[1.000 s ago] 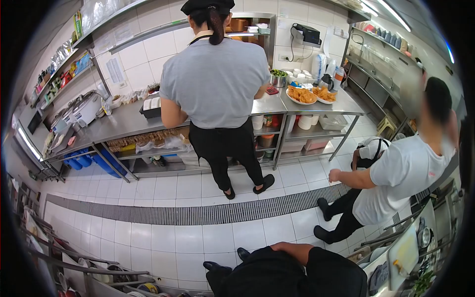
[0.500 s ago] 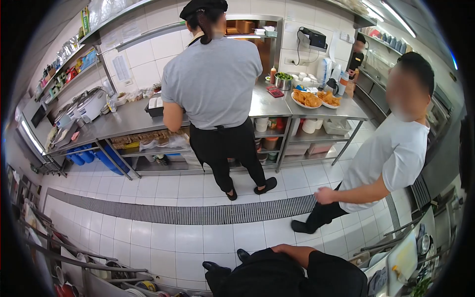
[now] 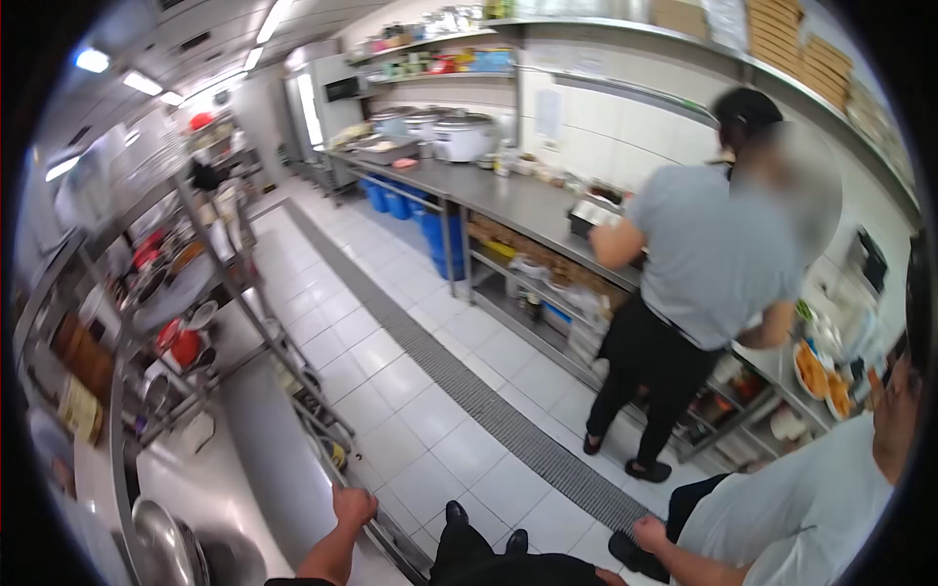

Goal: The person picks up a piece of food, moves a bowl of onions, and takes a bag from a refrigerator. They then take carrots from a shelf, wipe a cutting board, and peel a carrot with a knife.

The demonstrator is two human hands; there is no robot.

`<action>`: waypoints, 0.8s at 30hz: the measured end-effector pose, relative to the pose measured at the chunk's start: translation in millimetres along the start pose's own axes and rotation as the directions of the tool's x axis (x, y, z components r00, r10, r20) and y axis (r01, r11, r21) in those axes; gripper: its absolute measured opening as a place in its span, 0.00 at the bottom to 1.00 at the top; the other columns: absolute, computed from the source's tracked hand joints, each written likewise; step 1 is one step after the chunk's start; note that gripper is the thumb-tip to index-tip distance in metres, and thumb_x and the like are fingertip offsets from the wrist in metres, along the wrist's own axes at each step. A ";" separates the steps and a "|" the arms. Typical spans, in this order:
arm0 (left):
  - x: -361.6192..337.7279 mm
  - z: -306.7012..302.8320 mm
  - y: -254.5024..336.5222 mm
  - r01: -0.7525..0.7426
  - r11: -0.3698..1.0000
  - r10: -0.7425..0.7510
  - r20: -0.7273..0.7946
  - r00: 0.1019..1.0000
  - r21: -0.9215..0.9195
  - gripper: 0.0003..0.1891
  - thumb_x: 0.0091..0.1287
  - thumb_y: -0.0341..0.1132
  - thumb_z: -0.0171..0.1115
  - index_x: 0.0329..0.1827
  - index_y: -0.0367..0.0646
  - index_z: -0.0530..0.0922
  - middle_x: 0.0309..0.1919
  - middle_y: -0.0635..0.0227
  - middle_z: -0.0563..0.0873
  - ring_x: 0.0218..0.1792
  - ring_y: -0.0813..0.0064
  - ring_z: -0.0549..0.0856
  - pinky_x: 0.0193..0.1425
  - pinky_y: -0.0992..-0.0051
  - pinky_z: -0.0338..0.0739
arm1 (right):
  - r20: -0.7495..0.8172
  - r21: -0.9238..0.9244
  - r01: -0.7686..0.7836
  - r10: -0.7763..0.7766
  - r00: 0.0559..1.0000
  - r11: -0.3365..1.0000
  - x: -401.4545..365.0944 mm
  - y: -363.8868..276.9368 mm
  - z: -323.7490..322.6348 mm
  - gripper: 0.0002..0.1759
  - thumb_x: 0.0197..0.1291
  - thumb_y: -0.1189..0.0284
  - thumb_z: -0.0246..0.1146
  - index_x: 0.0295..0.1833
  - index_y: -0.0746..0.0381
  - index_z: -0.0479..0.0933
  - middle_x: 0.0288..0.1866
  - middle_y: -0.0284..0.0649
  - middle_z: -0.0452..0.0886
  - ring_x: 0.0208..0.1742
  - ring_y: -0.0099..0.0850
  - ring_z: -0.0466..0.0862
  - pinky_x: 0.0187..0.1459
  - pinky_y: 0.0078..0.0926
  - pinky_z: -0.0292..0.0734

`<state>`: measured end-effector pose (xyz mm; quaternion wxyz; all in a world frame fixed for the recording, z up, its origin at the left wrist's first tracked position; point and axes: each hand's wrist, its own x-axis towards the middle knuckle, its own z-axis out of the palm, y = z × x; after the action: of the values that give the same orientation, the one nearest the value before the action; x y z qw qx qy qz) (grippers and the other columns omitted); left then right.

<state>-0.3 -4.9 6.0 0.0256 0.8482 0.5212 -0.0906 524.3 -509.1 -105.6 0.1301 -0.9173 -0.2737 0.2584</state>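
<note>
My left hand [image 3: 354,506] is at the front edge of the steel counter [image 3: 278,439] on my left, its fingers curled over the edge and partly hidden. Only a sliver of my right hand [image 3: 611,578] shows at the bottom, beside my dark clothing, with its fingers out of sight. Steel bowls [image 3: 161,537] sit on the counter to the left of my forearm. A crumpled white cloth [image 3: 198,433] lies farther back.
A person in a grey shirt [image 3: 699,254] works at the steel counter opposite [image 3: 445,181]. A person in a white shirt [image 3: 796,503] stands close on my right. The drain grate [image 3: 420,347] runs along the tiled floor. Rice cookers [image 3: 463,135] stand farther off; blue bins [image 3: 445,244] sit below.
My view has swung left along the kitchen aisle. My left hand and the counter under it have come into sight. My right forearm, visible before, is now mostly out of view.
</note>
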 end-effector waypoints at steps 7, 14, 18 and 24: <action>1.3 -2.0 -1.2 -0.020 1.000 0.020 0.040 0.999 0.015 0.20 0.63 0.50 0.54 0.33 0.43 0.87 0.30 0.57 0.88 0.39 0.60 0.87 0.74 0.50 0.56 | 0.001 -0.088 0.370 -0.372 0.928 0.925 145.5 -134.9 59.0 0.11 0.58 0.64 0.59 0.38 0.60 0.78 0.40 0.52 0.83 0.46 0.50 0.82 0.48 0.44 0.77; -0.1 -0.3 -2.4 -0.034 0.999 0.034 0.003 0.999 0.018 0.19 0.63 0.49 0.56 0.31 0.44 0.87 0.28 0.57 0.87 0.37 0.60 0.87 0.73 0.51 0.57 | 0.335 0.100 0.265 -0.283 0.899 0.959 152.6 -159.1 88.9 0.12 0.60 0.63 0.60 0.42 0.60 0.78 0.42 0.49 0.83 0.46 0.46 0.82 0.49 0.41 0.77; -1.3 -1.4 -2.6 -0.048 0.998 0.048 0.001 0.999 0.040 0.19 0.62 0.49 0.56 0.31 0.44 0.87 0.28 0.57 0.87 0.37 0.60 0.87 0.73 0.51 0.58 | 0.509 0.187 0.139 -0.217 0.833 0.972 139.2 -163.3 100.1 0.12 0.61 0.63 0.60 0.44 0.60 0.79 0.43 0.47 0.84 0.46 0.44 0.82 0.50 0.40 0.77; -1.3 -3.4 2.3 0.002 0.996 -0.009 -0.081 0.997 -0.091 0.17 0.61 0.47 0.58 0.30 0.44 0.87 0.28 0.55 0.87 0.39 0.58 0.87 0.73 0.53 0.58 | 0.716 0.305 -0.146 -0.125 0.687 0.941 98.5 -143.5 114.6 0.13 0.63 0.63 0.60 0.46 0.60 0.79 0.45 0.44 0.84 0.46 0.40 0.83 0.51 0.38 0.76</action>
<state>1.6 -6.6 9.4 0.0428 0.8477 0.5277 -0.0325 470.0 -324.8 -186.2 0.1650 -0.7047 -0.2488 0.6437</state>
